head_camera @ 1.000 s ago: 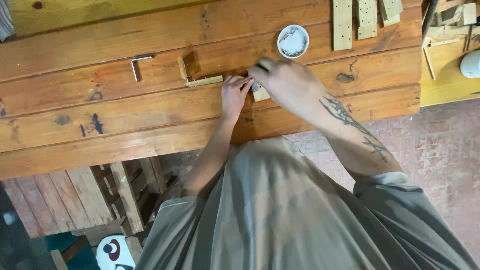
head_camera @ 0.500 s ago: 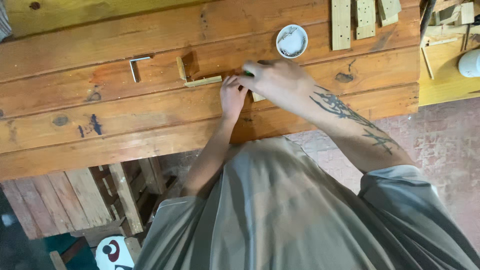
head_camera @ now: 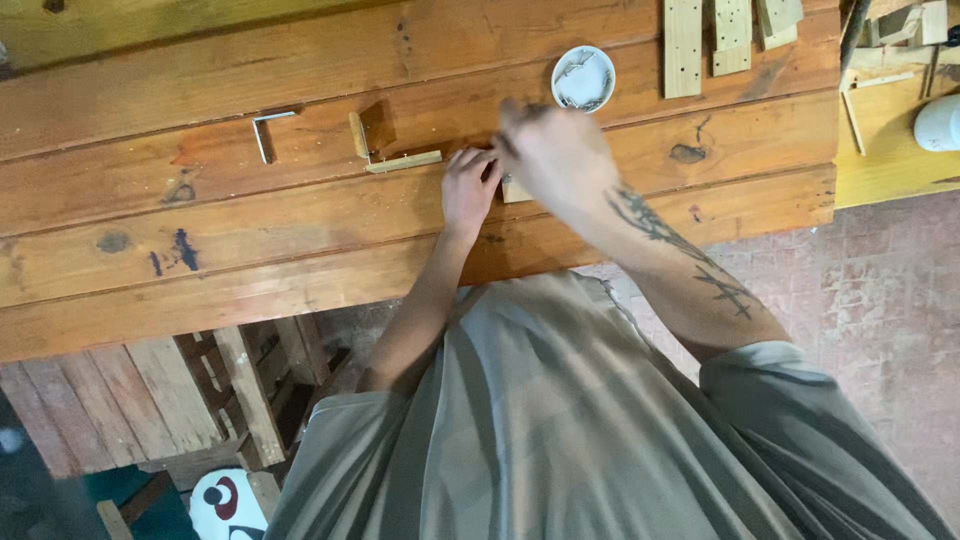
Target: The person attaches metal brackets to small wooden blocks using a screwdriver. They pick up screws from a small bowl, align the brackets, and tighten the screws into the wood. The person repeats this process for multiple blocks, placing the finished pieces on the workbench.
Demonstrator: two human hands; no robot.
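My left hand (head_camera: pixel 468 186) rests on the wooden workbench (head_camera: pixel 300 230), fingers curled around a small pale wooden block (head_camera: pixel 514 190) whose edge shows between the two hands. My right hand (head_camera: pixel 555 155) hovers just above and to the right of it, blurred, fingers bent; what it holds is hidden. Left of the hands lies an L-shaped piece of two thin wooden strips (head_camera: pixel 385 150). A small white round dish (head_camera: pixel 584 78) with small metal parts sits just beyond the right hand.
A bent metal key (head_camera: pixel 268 130) lies on the bench at the left. Several drilled wooden slats (head_camera: pixel 683 35) lie at the back right. A yellow table (head_camera: pixel 890 130) with scraps and a white container (head_camera: pixel 940 122) stands to the right. Pallet wood sits below the bench.
My right hand has lifted slightly and shifted toward the dish. The left hand stays on the small block. The view has drifted a little.
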